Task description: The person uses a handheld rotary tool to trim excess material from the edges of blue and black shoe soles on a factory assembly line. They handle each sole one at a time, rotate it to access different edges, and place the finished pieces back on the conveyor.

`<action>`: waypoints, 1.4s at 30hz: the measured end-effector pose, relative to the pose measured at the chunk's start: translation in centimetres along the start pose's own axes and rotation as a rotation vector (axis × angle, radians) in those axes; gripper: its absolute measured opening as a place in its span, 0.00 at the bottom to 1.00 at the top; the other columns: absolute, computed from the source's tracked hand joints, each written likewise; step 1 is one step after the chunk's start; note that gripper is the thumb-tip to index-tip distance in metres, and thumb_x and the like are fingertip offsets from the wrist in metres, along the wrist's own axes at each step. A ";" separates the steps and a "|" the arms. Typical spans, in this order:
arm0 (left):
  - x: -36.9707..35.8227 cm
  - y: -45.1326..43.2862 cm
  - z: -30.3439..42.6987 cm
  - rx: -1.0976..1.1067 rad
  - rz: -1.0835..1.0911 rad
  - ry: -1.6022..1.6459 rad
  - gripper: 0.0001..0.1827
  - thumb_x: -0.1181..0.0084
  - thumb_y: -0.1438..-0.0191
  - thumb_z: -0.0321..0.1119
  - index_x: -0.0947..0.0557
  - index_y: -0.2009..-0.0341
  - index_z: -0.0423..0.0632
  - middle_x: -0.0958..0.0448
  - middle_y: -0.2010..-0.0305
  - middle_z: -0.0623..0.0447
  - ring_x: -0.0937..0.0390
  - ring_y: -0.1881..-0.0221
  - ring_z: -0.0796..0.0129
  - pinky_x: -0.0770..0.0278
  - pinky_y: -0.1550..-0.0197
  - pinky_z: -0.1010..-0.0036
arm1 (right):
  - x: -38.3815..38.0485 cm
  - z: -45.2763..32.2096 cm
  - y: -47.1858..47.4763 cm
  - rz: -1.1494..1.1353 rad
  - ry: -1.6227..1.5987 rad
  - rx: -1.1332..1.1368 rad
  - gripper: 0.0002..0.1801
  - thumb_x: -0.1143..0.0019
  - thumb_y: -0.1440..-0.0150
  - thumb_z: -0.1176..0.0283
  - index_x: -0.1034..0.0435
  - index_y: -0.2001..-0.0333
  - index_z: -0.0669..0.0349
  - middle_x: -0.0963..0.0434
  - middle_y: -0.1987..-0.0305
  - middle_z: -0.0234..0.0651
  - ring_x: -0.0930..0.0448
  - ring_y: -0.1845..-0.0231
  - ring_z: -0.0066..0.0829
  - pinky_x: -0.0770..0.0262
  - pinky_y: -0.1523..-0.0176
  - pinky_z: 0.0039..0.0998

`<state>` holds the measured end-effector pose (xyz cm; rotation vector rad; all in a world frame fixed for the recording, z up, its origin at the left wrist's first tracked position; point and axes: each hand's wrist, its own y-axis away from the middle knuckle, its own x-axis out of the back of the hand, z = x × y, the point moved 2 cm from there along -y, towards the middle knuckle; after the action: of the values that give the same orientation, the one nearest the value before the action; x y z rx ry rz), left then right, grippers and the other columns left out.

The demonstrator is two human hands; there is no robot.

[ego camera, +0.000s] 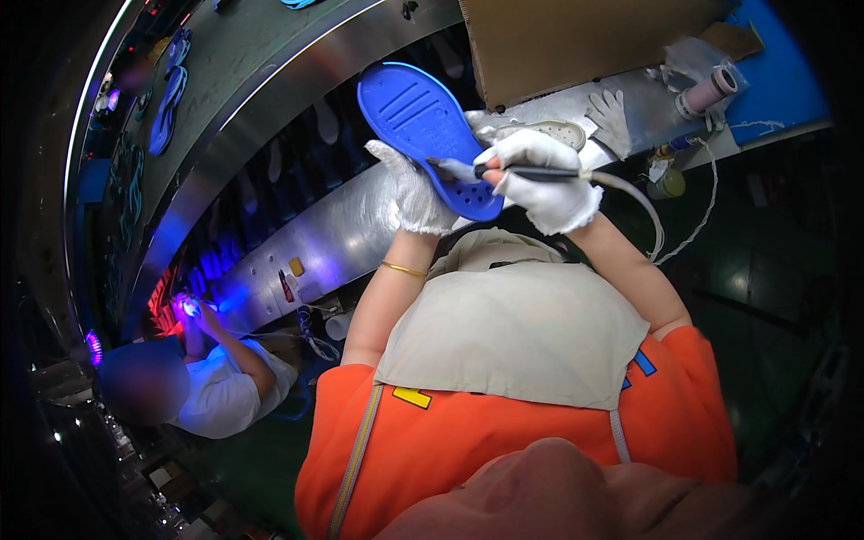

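Observation:
My left hand [413, 192], in a white knit glove, holds a blue shoe sole [418, 111] from its near left side, thumb out along the edge. Raised grooves mark one end of the sole, and small holes dot the end nearer me. In my right hand [540, 179], also gloved with bare fingertips showing, is a brush with a black handle [533, 173]. A pale tube [634, 192] runs from the handle's back end. The brush's bristles [449, 169] touch the sole near its narrow middle.
A metal ledge [324, 226] crosses before me, bearing a pale perforated shoe part [550, 129], a spare glove [609, 121] and a pink roll [709, 93]. Behind it stands a cardboard box [594, 47]. Blue straps [169, 111] lie on a conveyor belt [236, 67]. A co-worker [223, 391] works at left.

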<state>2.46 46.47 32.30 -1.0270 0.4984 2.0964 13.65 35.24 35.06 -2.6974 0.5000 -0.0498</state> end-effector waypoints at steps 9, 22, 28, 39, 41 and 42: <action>-1.3 -1.5 1.5 -0.111 -0.173 0.213 0.62 0.61 0.73 0.87 0.29 0.52 0.37 0.26 0.59 0.47 0.27 0.60 0.59 0.33 0.44 0.60 | -0.7 -0.2 -0.2 -0.015 -0.150 -0.043 0.05 0.42 0.49 0.80 0.30 0.68 0.63 0.23 0.65 0.34 0.24 0.66 0.20 0.27 0.60 0.22; 0.4 -2.5 4.0 -0.030 -0.295 -0.056 0.65 0.59 0.76 0.85 0.34 0.44 0.40 0.30 0.48 0.38 0.28 0.49 0.44 0.30 0.45 0.53 | 0.0 0.4 -0.3 -0.134 -0.222 -0.236 0.06 0.42 0.50 0.79 0.29 0.67 0.61 0.23 0.60 0.36 0.23 0.60 0.21 0.25 0.54 0.24; 0.0 -3.1 4.8 0.101 -0.321 -0.363 0.61 0.61 0.68 0.82 0.34 0.43 0.40 0.26 0.51 0.40 0.23 0.53 0.55 0.21 0.53 0.61 | 2.0 -0.1 -1.0 -0.322 -0.153 -0.498 0.09 0.39 0.54 0.78 0.28 0.66 0.63 0.23 0.62 0.35 0.22 0.60 0.23 0.26 0.52 0.24; 0.0 -4.7 5.1 0.345 -0.031 -0.746 0.44 0.55 0.54 0.72 0.26 0.50 0.42 0.22 0.60 0.45 0.21 0.64 0.64 0.19 0.63 0.72 | 1.0 -1.2 -1.8 -0.386 0.106 -0.253 0.06 0.42 0.56 0.78 0.29 0.72 0.62 0.24 0.66 0.32 0.23 0.59 0.25 0.28 0.51 0.26; -0.4 -4.5 4.9 0.366 -0.014 -0.755 0.42 0.54 0.52 0.70 0.26 0.50 0.43 0.22 0.61 0.45 0.22 0.66 0.65 0.20 0.64 0.73 | 1.1 -1.3 -2.1 -0.421 0.108 -0.287 0.06 0.41 0.56 0.78 0.28 0.71 0.62 0.24 0.66 0.32 0.24 0.60 0.24 0.27 0.51 0.26; -0.5 -4.5 4.8 0.369 0.017 -0.774 0.42 0.53 0.52 0.70 0.25 0.50 0.43 0.22 0.61 0.46 0.22 0.66 0.65 0.20 0.64 0.73 | 1.2 -1.2 -2.3 -0.401 0.099 -0.305 0.06 0.41 0.56 0.78 0.28 0.71 0.62 0.24 0.66 0.32 0.24 0.60 0.24 0.27 0.51 0.26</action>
<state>3.64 52.12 35.53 0.0248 0.4584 2.1072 15.42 36.30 37.02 -3.0654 -0.0190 -0.2354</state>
